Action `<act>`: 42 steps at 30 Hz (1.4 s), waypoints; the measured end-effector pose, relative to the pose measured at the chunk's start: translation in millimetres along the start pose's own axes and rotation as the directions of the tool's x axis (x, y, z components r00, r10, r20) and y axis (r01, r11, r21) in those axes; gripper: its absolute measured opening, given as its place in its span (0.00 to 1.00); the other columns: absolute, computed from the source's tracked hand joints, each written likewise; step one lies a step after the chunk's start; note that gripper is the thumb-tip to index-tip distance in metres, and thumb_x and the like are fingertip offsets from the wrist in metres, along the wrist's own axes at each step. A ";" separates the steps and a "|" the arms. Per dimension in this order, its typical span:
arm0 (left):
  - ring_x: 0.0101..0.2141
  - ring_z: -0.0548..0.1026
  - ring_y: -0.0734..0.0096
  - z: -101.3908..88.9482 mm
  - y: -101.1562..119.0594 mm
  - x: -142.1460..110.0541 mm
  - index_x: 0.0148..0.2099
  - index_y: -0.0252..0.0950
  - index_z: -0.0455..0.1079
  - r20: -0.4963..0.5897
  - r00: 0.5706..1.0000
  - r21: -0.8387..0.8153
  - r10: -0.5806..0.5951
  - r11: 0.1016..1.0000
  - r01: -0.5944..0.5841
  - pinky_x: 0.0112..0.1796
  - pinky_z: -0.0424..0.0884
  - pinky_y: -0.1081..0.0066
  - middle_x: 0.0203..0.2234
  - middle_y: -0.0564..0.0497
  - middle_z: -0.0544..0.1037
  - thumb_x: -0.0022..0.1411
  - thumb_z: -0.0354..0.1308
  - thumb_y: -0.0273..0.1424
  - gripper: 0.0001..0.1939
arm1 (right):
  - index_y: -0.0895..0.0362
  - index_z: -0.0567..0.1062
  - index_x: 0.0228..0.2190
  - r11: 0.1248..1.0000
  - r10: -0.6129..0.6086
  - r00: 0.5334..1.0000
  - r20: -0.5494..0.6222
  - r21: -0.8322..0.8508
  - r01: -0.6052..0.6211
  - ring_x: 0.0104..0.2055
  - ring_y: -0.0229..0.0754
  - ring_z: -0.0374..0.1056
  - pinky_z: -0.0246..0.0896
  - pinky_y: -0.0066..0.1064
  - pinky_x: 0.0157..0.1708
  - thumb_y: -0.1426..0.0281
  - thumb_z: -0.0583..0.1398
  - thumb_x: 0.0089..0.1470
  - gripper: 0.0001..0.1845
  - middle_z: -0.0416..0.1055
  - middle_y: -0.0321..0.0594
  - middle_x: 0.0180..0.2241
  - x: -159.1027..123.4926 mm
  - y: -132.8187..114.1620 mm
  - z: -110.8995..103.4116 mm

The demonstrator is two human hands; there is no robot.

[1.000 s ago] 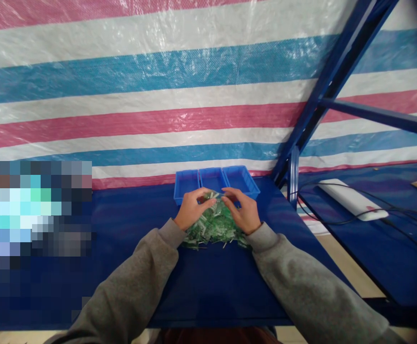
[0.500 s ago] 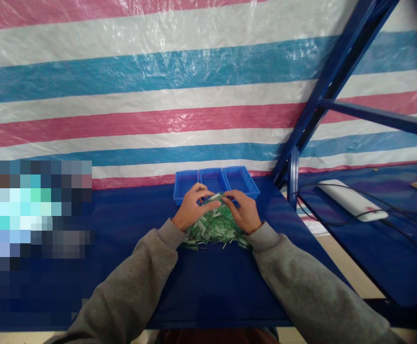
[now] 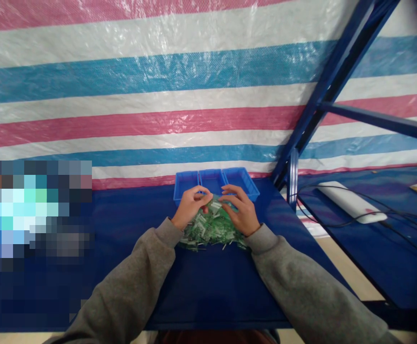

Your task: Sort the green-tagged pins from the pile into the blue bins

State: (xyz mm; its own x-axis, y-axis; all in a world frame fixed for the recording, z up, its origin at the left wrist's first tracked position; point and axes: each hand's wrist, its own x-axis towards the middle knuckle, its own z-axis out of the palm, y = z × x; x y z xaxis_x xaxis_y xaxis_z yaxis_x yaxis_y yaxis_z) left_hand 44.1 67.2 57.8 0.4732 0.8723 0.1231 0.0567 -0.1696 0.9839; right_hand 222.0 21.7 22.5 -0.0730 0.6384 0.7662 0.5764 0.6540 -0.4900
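Note:
A heap of small green and clear strip-like pieces [image 3: 212, 231] lies on the blue table, and their exact kind is too small to tell. Over the upper left of the heap is my left hand [image 3: 191, 206], its thumb and index finger pinched together. Whatever sits in that pinch is too small to make out. My right hand [image 3: 242, 210] hovers at the heap's upper right with its fingers apart and nothing visible in them. Between the two hands a pale piece [image 3: 215, 205] shows at the top of the heap. Just behind stand three blue trays [image 3: 213, 176], side by side.
A striped plastic sheet [image 3: 140, 114] hangs behind the blue table [image 3: 129, 210]. To the right rises a blue metal frame [image 3: 311, 112]. Beyond a gap, a second table carries a white device [image 3: 352, 201] and black cables [image 3: 323, 223]. The left side is pixelated.
My left thumb and index finger have closed into a pinch. My right fingers have spread and drawn slightly away from my left hand. The heap and trays look the same.

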 end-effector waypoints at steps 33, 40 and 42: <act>0.14 0.65 0.79 -2.6 0.5 -0.2 0.45 0.35 0.63 0.009 1.000 0.030 -0.004 1.000 0.003 0.19 0.60 0.79 0.15 0.59 0.66 0.56 0.60 0.42 0.20 | 0.53 0.72 0.44 0.999 0.035 0.999 -0.008 0.017 -0.035 0.46 0.45 0.68 0.67 0.39 0.41 0.71 0.53 0.58 0.14 0.68 0.46 0.46 0.8 -7.7 -3.7; 0.32 0.72 0.70 -2.3 8.4 -1.1 0.35 0.32 0.72 0.016 0.985 0.225 0.173 0.959 -0.173 0.29 0.67 0.74 0.33 0.46 0.75 0.61 0.52 0.45 0.20 | 0.54 0.74 0.34 0.993 0.107 0.994 -0.033 -0.053 -0.108 0.36 0.43 0.70 0.66 0.38 0.40 0.66 0.55 0.58 0.08 0.74 0.41 0.32 0.0 -0.8 1.0; 0.36 0.72 0.68 -1.6 11.2 -2.8 0.35 0.32 0.73 0.041 0.972 0.314 0.231 0.921 -0.232 0.35 0.68 0.73 0.35 0.47 0.75 0.58 0.57 0.43 0.17 | 0.54 0.73 0.35 0.989 0.142 0.989 -0.045 -0.041 -0.144 0.32 0.42 0.70 0.67 0.35 0.37 0.64 0.57 0.57 0.08 0.74 0.39 0.30 -1.4 -1.0 1.5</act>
State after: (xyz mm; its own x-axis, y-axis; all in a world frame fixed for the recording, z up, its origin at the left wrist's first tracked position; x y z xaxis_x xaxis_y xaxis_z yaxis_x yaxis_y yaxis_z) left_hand 42.0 63.6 68.7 0.5087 0.7901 0.3419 0.2181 -0.5025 0.8366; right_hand 220.3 20.7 21.2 0.0462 0.7064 0.7063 0.6136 0.5379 -0.5781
